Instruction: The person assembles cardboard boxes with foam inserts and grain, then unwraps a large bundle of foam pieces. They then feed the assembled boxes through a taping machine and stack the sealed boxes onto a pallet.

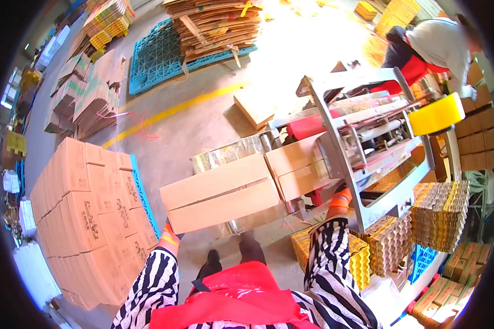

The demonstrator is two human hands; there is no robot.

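Observation:
A long closed cardboard carton (pixel 219 192) lies on the metal roller bed at the outlet side of a carton-sealing machine (pixel 368 142). My left hand (pixel 170 237), in an orange and grey glove, is at the carton's near left corner, with its fingers against the end and partly hidden. Directly behind, a second carton (pixel 299 167) stands end to end with the first and reaches into the machine frame. My right hand (pixel 340 200), also in an orange glove, is beside the machine's near upright, close to the second carton. Its fingers are hidden.
Stacked printed cartons (pixel 93 225) stand on a blue pallet at the left. Egg trays (pixel 389 241) are piled at the right, below the machine. Flattened cardboard (pixel 214 27) lies on another blue pallet (pixel 153 60). A co-worker (pixel 436 46) bends beyond the machine.

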